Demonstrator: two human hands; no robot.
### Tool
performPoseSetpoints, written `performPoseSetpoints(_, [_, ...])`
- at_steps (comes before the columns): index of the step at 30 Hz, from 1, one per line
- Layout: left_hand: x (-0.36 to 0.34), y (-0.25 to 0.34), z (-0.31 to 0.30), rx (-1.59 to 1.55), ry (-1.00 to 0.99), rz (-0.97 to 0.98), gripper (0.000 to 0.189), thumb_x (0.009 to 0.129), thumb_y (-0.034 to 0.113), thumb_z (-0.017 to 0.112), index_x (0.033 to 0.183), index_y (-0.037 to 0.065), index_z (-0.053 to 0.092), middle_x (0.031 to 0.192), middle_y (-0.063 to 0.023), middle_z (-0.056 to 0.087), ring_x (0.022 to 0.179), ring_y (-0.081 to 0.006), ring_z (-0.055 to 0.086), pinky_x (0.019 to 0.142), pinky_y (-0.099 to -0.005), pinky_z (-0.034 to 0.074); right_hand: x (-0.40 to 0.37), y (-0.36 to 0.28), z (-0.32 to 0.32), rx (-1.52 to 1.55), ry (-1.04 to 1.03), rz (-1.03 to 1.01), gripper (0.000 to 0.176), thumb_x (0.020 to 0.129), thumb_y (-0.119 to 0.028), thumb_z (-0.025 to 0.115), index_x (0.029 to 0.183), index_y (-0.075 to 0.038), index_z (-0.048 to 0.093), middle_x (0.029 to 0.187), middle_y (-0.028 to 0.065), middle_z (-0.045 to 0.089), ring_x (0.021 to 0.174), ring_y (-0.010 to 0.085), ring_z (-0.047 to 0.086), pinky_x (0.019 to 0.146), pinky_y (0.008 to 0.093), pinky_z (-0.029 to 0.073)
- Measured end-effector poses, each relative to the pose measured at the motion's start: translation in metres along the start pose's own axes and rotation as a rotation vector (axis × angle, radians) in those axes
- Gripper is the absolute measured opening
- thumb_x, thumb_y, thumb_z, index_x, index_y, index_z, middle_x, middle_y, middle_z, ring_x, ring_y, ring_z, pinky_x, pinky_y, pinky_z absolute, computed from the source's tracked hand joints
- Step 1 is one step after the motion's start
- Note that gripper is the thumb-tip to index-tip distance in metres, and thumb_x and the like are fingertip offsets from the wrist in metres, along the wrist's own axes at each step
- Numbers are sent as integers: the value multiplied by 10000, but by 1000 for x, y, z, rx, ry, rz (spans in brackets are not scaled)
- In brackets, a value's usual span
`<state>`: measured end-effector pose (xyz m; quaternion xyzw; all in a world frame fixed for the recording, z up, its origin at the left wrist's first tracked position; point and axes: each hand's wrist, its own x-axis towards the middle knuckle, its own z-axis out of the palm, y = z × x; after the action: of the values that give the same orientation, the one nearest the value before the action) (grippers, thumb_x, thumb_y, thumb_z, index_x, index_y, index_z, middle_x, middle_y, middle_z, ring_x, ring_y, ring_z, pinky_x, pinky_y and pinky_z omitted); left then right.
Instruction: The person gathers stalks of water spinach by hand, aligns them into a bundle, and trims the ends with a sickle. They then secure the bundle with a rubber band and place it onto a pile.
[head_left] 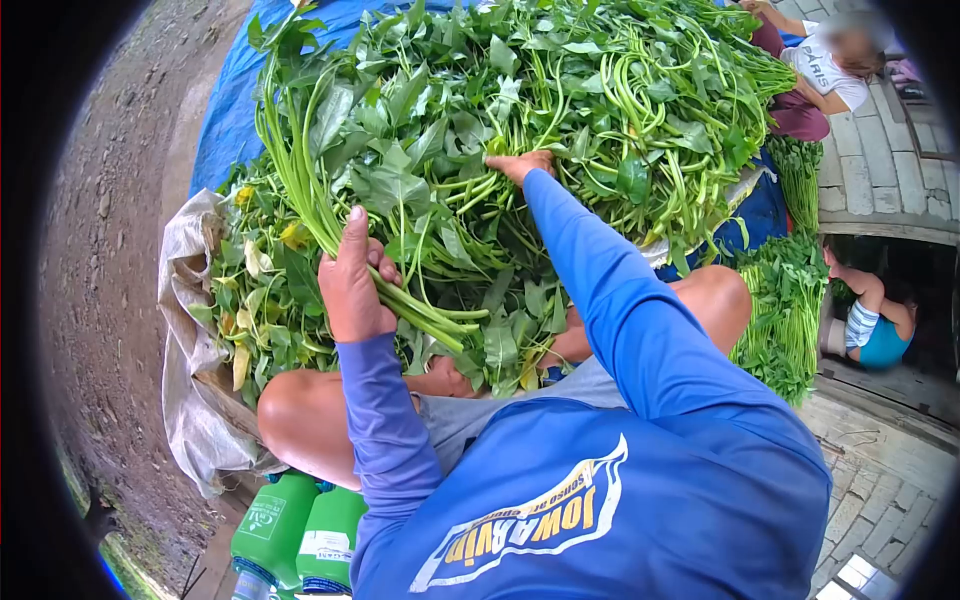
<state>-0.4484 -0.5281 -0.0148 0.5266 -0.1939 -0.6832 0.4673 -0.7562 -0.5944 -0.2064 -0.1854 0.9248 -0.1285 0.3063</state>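
Note:
My left hand [355, 275] is closed around a bunch of leafy water spinach [300, 180], thumb up along the stems. The cut stem ends point down to the right, and the leaves stand toward the upper left. Farther forward, my right hand [523, 166] reaches into the big pile of water spinach [440, 90]. Its thumb lies over some stems and it seems to grip them; the other fingers are mostly hidden by greens. Loose and yellowing leaves [245, 290] lie left of my left hand.
A blue tarp [225, 125] lies under the pile, with a pale sack [185, 340] along the left side. Green plastic containers [275, 520] stand at lower left. More bundled greens [775, 320] lie at right. One person [820, 75] sits at upper right, another person [880, 325] lower down.

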Motion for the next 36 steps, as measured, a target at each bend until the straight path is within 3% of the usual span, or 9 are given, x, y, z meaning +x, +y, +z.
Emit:
performPoseSetpoints(5, [-2, 5, 1, 20, -22, 21, 340, 979, 369, 756, 841, 165, 522, 645, 47, 448, 478, -78, 453, 427, -253, 379, 17, -12, -1, 119, -127, -12, 1308, 572, -417, 941, 1518, 154, 241, 1552, 288, 447, 1419, 348, 496, 1206, 345, 373])
performPoseSetpoints(6, [-2, 6, 1, 22, -17, 14, 348, 978, 373, 756, 830, 163, 521, 643, 46, 448, 478, -78, 456, 426, -254, 382, 28, -7, 22, 74, -17, -70, 1318, 564, -431, 947, 1514, 148, 240, 1541, 283, 453, 1405, 353, 506, 1204, 346, 377])
performPoseSetpoints(9, [-1, 6, 2, 23, -12, 3, 384, 977, 386, 756, 783, 155, 519, 640, 42, 451, 477, -82, 472, 416, -264, 394, 11, -7, 2, -49, -137, -107, 1320, 576, -465, 945, 1523, 123, 239, 1542, 291, 451, 1393, 368, 519, 1198, 353, 393])
performPoseSetpoints(14, [1, 8, -1, 14, -10, 45, 377, 979, 371, 756, 777, 149, 527, 643, 39, 455, 477, -82, 470, 418, -265, 395, 3, -20, -48, -257, 24, -201, 939, 741, -331, 849, 1468, 46, 388, 1459, 252, 573, 1344, 376, 581, 1153, 382, 450])
performPoseSetpoints(20, [-3, 13, -2, -46, -41, 81, 322, 956, 353, 784, 863, 143, 559, 642, 37, 470, 472, -84, 476, 416, -259, 397, 6, -55, -165, -558, 121, -473, 708, 874, -298, 735, 1433, 23, 444, 1366, 276, 628, 1271, 403, 630, 1102, 422, 491])
performPoseSetpoints(26, [-3, 13, -12, -91, -65, 114, 326, 934, 334, 807, 900, 118, 566, 616, 24, 483, 449, -101, 490, 407, -254, 406, -115, -104, -282, -840, 370, -650, 575, 932, -283, 660, 1404, 0, 493, 1280, 278, 679, 1189, 413, 677, 1051, 478, 517])
performPoseSetpoints(31, [-5, 15, -24, -91, -64, 118, 335, 953, 342, 787, 821, 151, 547, 630, 40, 472, 479, -83, 477, 426, -253, 395, -170, -64, -264, -992, 692, -885, 455, 1009, -125, 526, 1464, -99, 529, 1086, 274, 690, 933, 399, 739, 750, 501, 610])
performPoseSetpoints(34, [-6, 18, -33, -80, -65, 134, 339, 962, 359, 775, 819, 160, 541, 650, 48, 459, 513, -78, 474, 453, -252, 397, -193, 2, -187, -944, 627, -1015, 540, 970, -155, 560, 1502, -99, 490, 1077, 251, 646, 847, 417, 703, 735, 509, 596])
performPoseSetpoints(36, [-9, 24, -38, -57, -43, 134, 341, 962, 364, 774, 827, 158, 539, 657, 46, 459, 526, -79, 478, 462, -252, 403, -233, 38, -144, -878, 65, -906, 882, 837, -470, 780, 1558, -113, 419, 1282, 369, 531, 1188, 547, 570, 977, 606, 510])
